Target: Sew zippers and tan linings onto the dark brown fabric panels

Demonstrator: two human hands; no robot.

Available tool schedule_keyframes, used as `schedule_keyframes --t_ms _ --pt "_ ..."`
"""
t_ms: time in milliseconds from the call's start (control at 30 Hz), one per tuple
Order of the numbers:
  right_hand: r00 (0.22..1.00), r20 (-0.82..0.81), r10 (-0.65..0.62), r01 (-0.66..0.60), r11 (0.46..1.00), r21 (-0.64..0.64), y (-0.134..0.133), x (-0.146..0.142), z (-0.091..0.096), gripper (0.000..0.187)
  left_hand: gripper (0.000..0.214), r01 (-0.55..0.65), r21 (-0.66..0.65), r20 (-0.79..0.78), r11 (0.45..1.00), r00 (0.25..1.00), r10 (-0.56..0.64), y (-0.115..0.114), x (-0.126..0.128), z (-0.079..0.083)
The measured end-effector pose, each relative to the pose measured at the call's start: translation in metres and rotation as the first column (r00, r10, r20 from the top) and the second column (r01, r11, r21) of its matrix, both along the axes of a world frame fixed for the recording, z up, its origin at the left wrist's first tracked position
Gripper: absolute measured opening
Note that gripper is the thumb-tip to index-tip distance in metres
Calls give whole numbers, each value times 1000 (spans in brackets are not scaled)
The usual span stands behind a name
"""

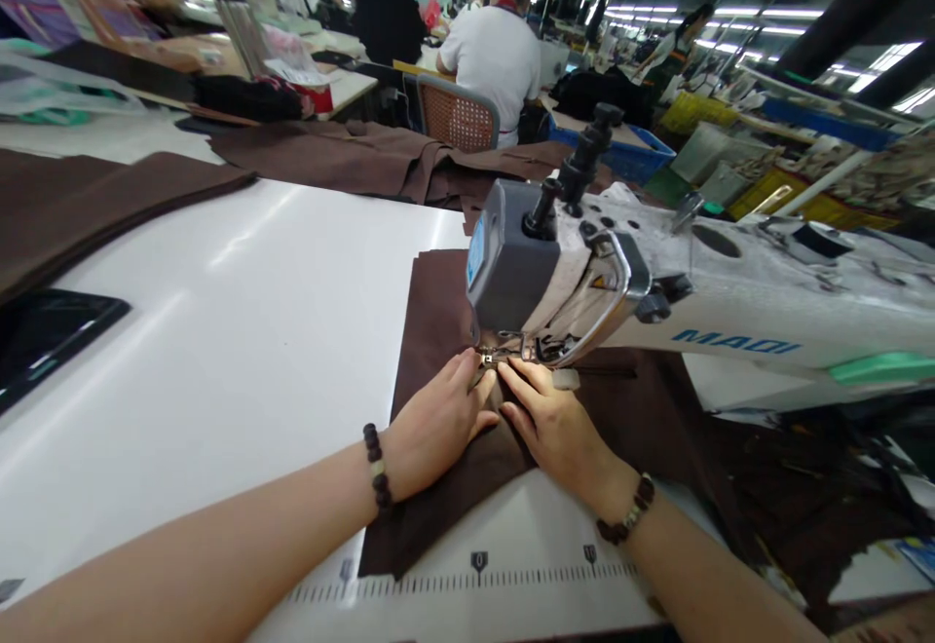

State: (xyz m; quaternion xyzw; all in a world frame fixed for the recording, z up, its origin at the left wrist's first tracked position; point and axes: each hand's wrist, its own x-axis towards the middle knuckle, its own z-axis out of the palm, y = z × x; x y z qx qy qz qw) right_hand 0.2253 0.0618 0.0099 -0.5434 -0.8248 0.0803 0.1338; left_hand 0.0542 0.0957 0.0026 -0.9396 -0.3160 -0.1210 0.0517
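The sewing machine head (555,273) sits at two o'clock on the desk (219,331), over the fabric panel (438,331); a stack of cloth (88,205) lies at ten o'clock, a seated worker (497,58) at twelve.

Overhead fluorescent tubes (764,12) glare off the white table (182,351), soft shadow dims the brown fabric (430,331), and the frame's edges bend with wide-angle distortion.
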Motion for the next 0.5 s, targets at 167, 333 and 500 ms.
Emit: schedule_keyframes --t_ms 167,333,500 --pt "1000 24 -15 15 1000 1 1 1 -2 41 51 3 9 -1 1000 1000 -3 1 0 1" --pt "1000 26 -7 7 1000 -4 0 1 -2 40 49 8 11 14 1000 1000 -8 0 -1 -1" --pt "1000 4 -5 5 1000 18 1 1 -2 39 56 -12 48 10 999 1000 11 1 -1 -5"
